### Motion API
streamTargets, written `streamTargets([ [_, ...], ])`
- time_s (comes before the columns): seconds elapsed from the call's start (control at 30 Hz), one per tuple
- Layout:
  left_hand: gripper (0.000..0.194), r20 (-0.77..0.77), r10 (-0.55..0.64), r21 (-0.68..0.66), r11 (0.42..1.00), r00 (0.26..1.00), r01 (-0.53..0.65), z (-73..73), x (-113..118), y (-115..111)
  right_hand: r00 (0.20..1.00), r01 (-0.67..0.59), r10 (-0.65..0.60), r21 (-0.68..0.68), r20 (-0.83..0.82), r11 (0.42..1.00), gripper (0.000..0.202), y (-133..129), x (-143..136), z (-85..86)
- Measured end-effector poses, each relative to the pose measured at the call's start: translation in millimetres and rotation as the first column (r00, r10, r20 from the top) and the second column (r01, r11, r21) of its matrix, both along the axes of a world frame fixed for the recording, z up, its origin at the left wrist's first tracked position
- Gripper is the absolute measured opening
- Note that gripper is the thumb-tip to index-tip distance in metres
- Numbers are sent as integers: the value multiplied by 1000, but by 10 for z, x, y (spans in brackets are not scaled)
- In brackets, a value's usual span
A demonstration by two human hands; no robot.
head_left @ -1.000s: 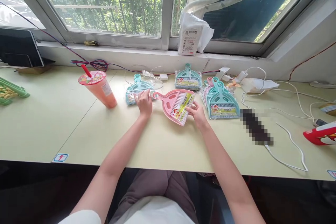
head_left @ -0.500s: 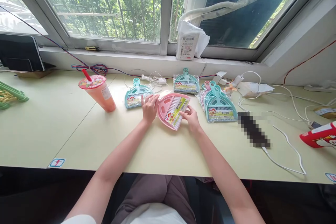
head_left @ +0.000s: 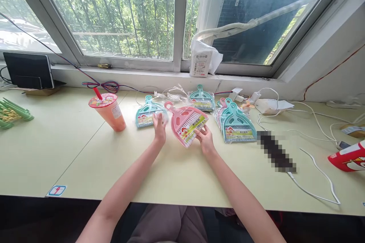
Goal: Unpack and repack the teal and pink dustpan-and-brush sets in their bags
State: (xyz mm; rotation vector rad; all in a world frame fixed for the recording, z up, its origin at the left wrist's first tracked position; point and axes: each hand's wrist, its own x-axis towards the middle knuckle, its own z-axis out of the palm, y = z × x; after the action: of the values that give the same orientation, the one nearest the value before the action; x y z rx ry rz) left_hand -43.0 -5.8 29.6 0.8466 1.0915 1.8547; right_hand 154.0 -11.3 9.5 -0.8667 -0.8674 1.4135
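the pink dustpan set point(head_left: 180, 122) is between the hands; its long axis slants, handle to the upper left, bristles to the lower right. the right hand point(head_left: 205, 140) pinches its lower right edge between thumb and fingers. the left hand point(head_left: 160, 131), nearer the handle, has its fingers loosely parted and seems to grip nothing, just beside a teal set point(head_left: 145, 117). the pale table point(head_left: 176, 178) runs beneath a window point(head_left: 178, 26).

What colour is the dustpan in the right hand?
Pink: the dustpan in the right hand shows best in the head view.
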Motion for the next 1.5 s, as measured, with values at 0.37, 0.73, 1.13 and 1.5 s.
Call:
streamTargets([
  [0.37, 63, 249, -590, 36, 798, 768, 601, -29, 341, -163, 986, 96, -107, -92, -129, 991, 57, -41, -70, -136],
  [0.73, 63, 283, -470, -51, 863, 836, 503, -38, 94, -33, 997, 71, -71, -7, -11, 997, 59, -17, 26, -12],
  [1.13, 61, 158, -544, -68, 827, 824, 558, 48, 167, -117, 997, 17, -20, 37, 75, 999, 62, 17, 114, 94],
  [1.5, 62, 57, -759, -229, 622, 649, 748, -47, 236, -221, 997, 42, -45, 55, 55, 998, 61, -18, 109, 109],
])
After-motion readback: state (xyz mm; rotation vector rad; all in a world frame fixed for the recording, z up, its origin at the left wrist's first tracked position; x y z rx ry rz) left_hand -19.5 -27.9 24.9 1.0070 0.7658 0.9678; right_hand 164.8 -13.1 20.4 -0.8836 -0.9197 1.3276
